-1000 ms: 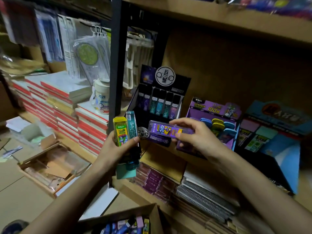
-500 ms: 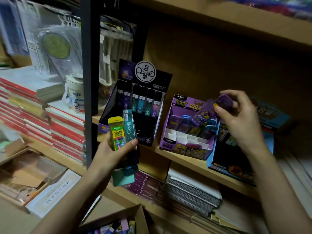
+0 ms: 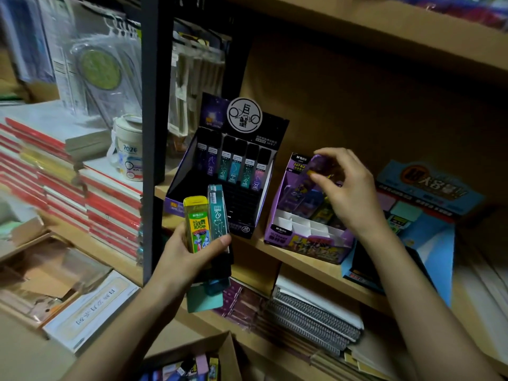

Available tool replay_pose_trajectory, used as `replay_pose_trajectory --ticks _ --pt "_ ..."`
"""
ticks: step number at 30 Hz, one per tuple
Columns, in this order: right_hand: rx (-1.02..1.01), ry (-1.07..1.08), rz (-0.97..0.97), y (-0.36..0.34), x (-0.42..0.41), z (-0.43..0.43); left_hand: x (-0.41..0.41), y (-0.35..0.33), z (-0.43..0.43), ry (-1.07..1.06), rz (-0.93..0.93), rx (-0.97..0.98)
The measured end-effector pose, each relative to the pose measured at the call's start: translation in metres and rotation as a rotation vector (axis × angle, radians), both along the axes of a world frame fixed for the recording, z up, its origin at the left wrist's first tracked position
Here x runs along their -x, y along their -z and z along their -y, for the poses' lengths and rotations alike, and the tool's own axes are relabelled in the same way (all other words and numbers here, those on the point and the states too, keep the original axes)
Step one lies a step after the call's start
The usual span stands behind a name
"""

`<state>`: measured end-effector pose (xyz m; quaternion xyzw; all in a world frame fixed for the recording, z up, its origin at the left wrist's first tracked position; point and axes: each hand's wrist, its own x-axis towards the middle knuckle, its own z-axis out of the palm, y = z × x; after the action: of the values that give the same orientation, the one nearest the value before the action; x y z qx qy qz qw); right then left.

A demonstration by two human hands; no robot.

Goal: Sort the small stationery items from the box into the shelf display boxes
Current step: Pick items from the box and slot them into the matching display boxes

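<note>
Purple plastic is what the right hand (image 3: 349, 193) pinches: a slim purple case (image 3: 302, 185), thumb and fingertips curled round its upper end, its lower end tilted down into the back rows of the purple display box (image 3: 308, 243). We judge the tilt deliberate, since the slots are narrow card dividers and a case must enter end first; the case is not yet seated, and the front rows of white dividers look unfilled.

The left hand (image 3: 187, 251) grips a bundle of cases, the yellow case (image 3: 196, 224) and the teal case (image 3: 218, 213) upright under the thumb, darker ones poking out below the palm. We take this as stock held in reserve, labels turned towards us so each can be matched to its box; the teal one carries a constellation print like the cases in the black display box (image 3: 242, 171) just behind it, so we would guess it belongs there.

Both display boxes stand side by side on the shelf board (image 3: 316, 273), with a blue display box (image 3: 428, 199) just to the right; spiral notebooks (image 3: 316, 314) lie beneath. At the bottom edge the open cardboard box (image 3: 228, 350) holds more small items; to the left, beyond a dark post, red-edged notebooks (image 3: 110, 204) are stacked.
</note>
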<state>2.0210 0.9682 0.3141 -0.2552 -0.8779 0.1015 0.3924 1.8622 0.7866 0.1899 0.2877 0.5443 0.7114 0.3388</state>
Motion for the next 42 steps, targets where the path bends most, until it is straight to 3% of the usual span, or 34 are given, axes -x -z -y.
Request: replay_pose_trajectory --ticks 4,19,22,25,29,31,35,42 --pt "-0.024 0.013 -0.01 0.001 0.002 -0.004 -0.001 -0.002 0.001 0.006 0.003 -0.01" --pt "-0.11 0.139 0.307 0.025 0.017 -0.004 -0.003 -0.004 0.007 0.003 -0.001 -0.018" --pt "-0.119 0.105 0.152 0.025 0.011 0.015 -0.006 -0.006 0.007 0.018 -0.017 -0.02" --pt "0.183 -0.103 0.023 0.043 0.008 0.051 -0.008 -0.007 0.008 0.037 -0.014 -0.029" --pt "0.865 -0.355 0.264 0.08 0.01 0.096 -0.01 -0.006 0.009 0.055 -0.014 -0.022" --pt "1.056 -0.427 0.194 0.092 0.012 0.106 -0.01 -0.007 0.01 0.064 -0.024 -0.005" --pt "1.106 -0.418 0.04 0.094 0.017 0.112 -0.012 -0.009 0.014 0.079 -0.004 -0.001" --pt "1.14 -0.345 0.012 0.092 0.014 0.111 -0.016 -0.012 0.014 0.112 0.062 -0.026"
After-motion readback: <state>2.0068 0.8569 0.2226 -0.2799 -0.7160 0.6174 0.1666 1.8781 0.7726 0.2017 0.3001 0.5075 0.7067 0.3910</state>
